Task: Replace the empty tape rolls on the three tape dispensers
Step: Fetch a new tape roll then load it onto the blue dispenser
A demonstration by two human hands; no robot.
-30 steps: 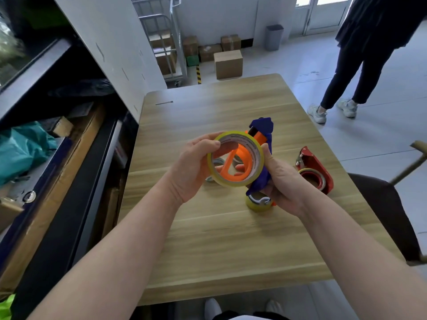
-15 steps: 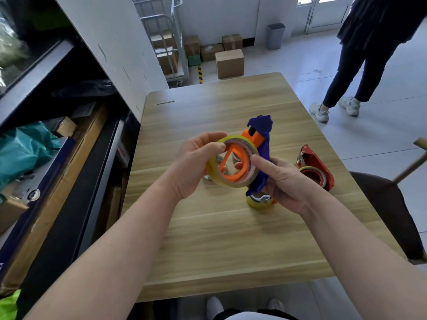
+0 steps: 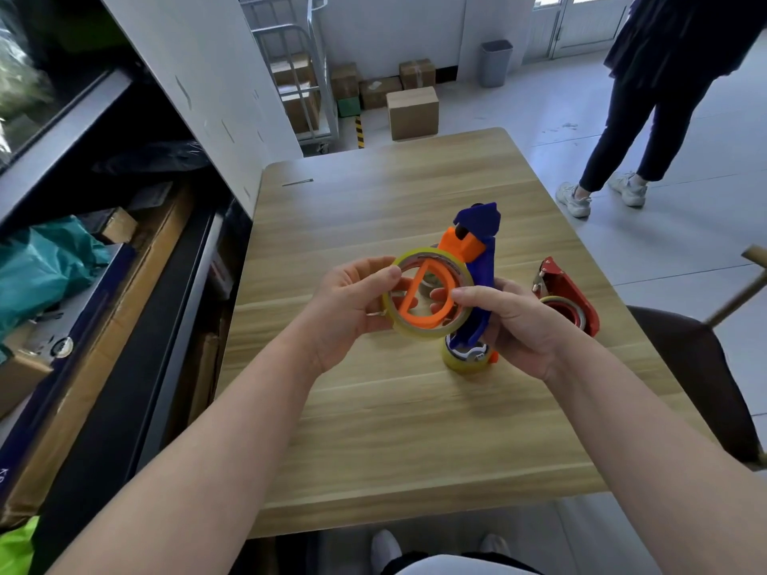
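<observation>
Above the wooden table (image 3: 415, 429) I hold a blue and orange tape dispenser (image 3: 477, 259) upright. A yellowish tape roll (image 3: 427, 332) sits around its orange hub. My left hand (image 3: 352, 309) grips the roll's left rim. My right hand (image 3: 510, 321) holds the dispenser's blue body, with the index finger pressed on the roll's right edge. Under the dispenser another yellowish tape roll (image 3: 465, 363) lies flat on the table. A red tape dispenser (image 3: 570, 296) with a roll inside lies to the right. Something small on the table is mostly hidden behind the held roll.
A dark shelf unit with boxes and a teal bag (image 3: 45, 267) runs along the left. A brown chair (image 3: 697, 375) stands at the table's right edge. A person in dark clothes (image 3: 664, 89) stands at the far right. Cardboard boxes (image 3: 413, 112) and a metal cart (image 3: 299, 76) lie beyond the table.
The roll has slid further onto the orange hub and tilted flatter toward me. My right index finger moved onto the roll's right edge. Both hands shifted slightly.
</observation>
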